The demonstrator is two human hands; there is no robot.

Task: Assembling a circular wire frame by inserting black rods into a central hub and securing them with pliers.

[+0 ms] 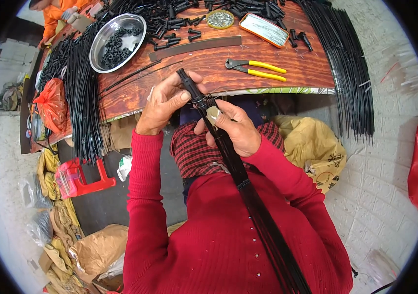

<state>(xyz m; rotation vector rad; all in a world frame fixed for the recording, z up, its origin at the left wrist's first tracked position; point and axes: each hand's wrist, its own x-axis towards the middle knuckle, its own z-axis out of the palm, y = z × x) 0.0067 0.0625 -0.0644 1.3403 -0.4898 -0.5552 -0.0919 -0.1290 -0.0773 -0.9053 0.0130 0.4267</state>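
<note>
Between my hands is a black umbrella frame: a plastic runner (188, 82) at the top, with a long bundle of thin black ribs (258, 210) hanging from it across my lap and chest. My left hand (160, 107) is closed round the runner, thumb against its side. Just below, the fingers of my right hand (242, 131) grip the ribs where they meet the runner. A pale wrap covers the right thumb tip. A thin wire seems to circle the runner near the right fingers, too fine to make out well.
On the red-brown table (209, 61) lie yellow-handled pincers (258, 68), a metal bowl (115, 44) of black rings, a round tin (220, 19) of small metal bits and an orange-rimmed tray (264, 30) of pins. Rib bundles (84, 98) overhang both sides. An orange-clothed person (54, 17) is far left.
</note>
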